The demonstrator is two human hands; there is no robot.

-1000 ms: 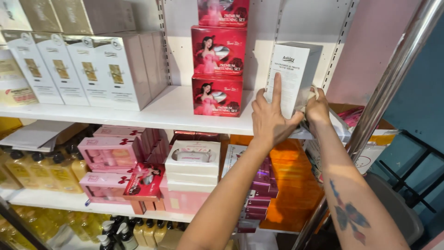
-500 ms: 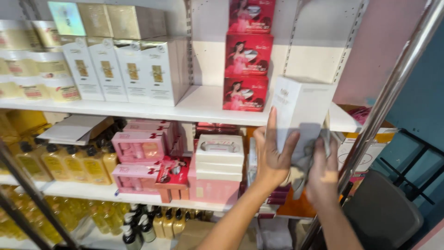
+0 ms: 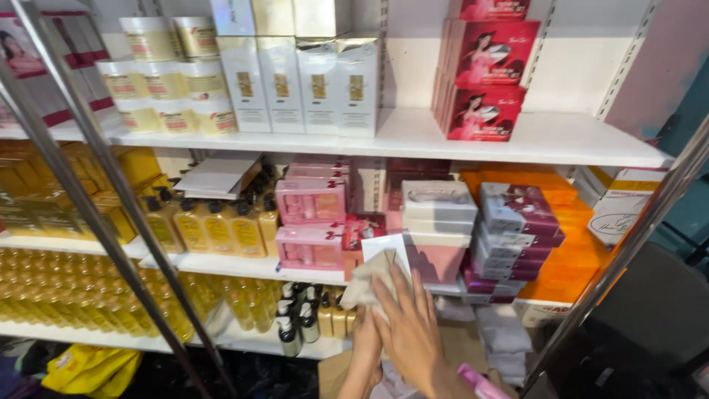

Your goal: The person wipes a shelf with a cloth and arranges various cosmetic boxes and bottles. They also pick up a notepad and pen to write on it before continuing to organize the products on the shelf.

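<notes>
Since the earlier pics the hands and white box (image 3: 386,249) have come down off the top shelf (image 3: 561,140) to lower centre, in front of the middle shelf; the spot right of the red boxes (image 3: 484,74) is now bare.

L to R: two slanted metal poles (image 3: 88,199) cross the left side. Behind them, cream jars (image 3: 166,74) up top, yellow bottles (image 3: 214,225) w/ dark caps on the middle shelf, more yellow bottles below. Next, tall white cartons (image 3: 303,81) on the top shelf, pink gift boxes (image 3: 310,222) under them, dark-capped small bottles (image 3: 303,321) lower down.

Centre bottom: left hand (image 3: 367,347) mostly hidden behind the right, grip can't be told. Right hand (image 3: 410,329) is flat, fingers spread, pressing a beige cloth (image 3: 369,277) against the white box. Box sits tilted, only its top corner showing above the cloth.

Right of that: stacked grey-white boxes (image 3: 439,210), maroon-grey boxes (image 3: 513,229), orange packs (image 3: 569,236), another metal pole (image 3: 628,251) at far right.
</notes>
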